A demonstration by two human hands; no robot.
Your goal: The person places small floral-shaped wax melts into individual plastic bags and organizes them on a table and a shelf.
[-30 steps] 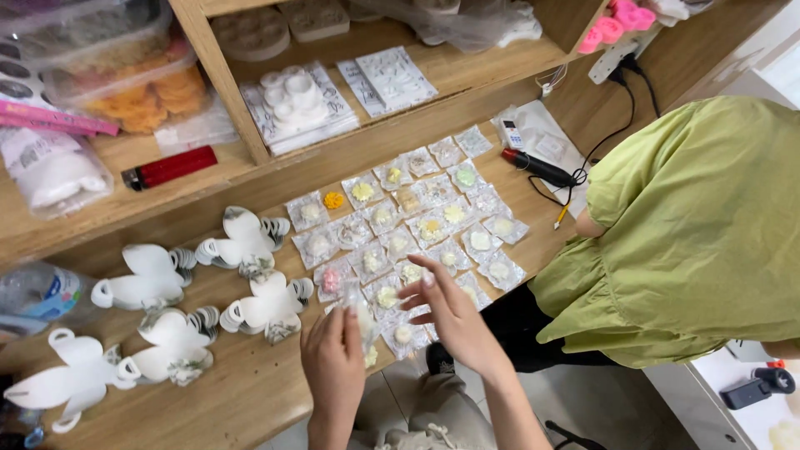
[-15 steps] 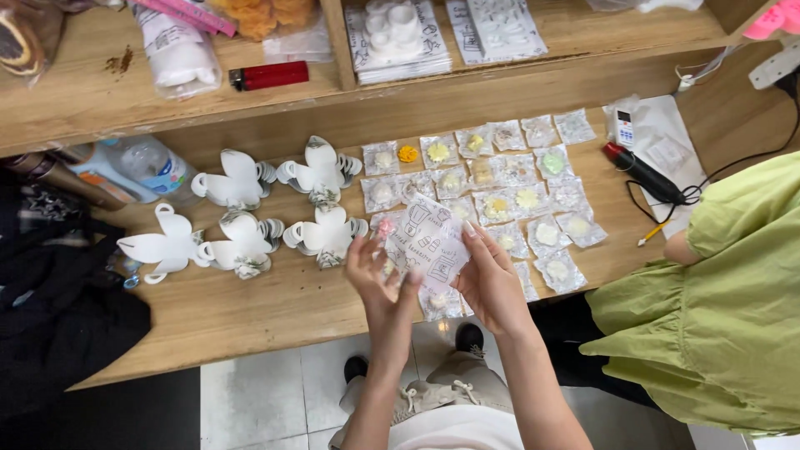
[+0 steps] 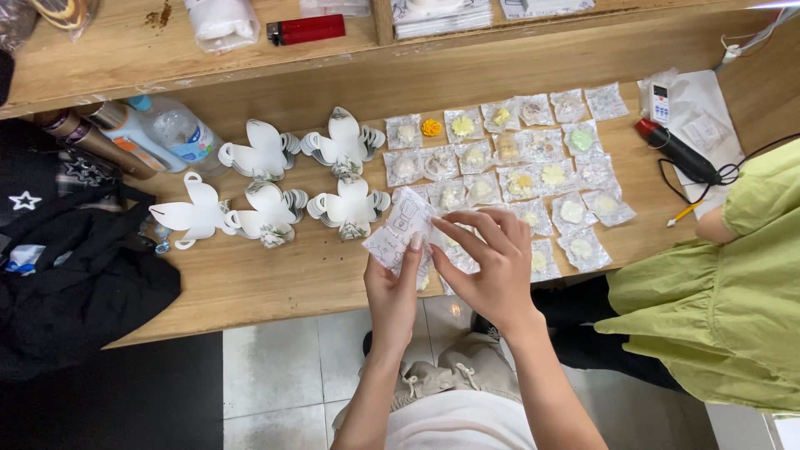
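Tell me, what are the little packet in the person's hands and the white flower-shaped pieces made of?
The packet looks like thin clear plastic film: glossy and crinkled. The white flower-shaped pieces seem to be matte card or paper, stacked in thin layers at the edges, though stiff plastic sheet is possible.

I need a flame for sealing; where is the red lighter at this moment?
In the head view, the red lighter lies on the upper shelf, top centre-left, just right of a white wrapped roll.

Head view, steeply down, close overhead
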